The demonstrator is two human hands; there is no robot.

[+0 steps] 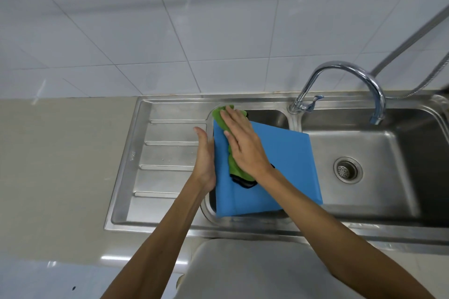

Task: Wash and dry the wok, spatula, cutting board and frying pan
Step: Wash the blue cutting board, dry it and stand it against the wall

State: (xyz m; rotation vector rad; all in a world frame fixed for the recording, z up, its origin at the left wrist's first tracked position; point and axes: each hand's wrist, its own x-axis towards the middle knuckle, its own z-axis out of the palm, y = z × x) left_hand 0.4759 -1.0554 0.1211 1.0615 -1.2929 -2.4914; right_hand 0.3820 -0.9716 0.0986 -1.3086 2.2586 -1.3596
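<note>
Head view: a person's right hand [243, 145], fingers straight and flat, presses a green cloth [218, 116] onto a blue cutting board [274, 165] resting tilted across the smaller left basin of a steel sink [364, 228]. The left hand [205, 160] grips the board's left edge, most fingers hidden behind it. A stamped mark on the drainboard [170, 155] is too small to read. 1 chrome faucet [380, 102] arches over the right basin.
</note>
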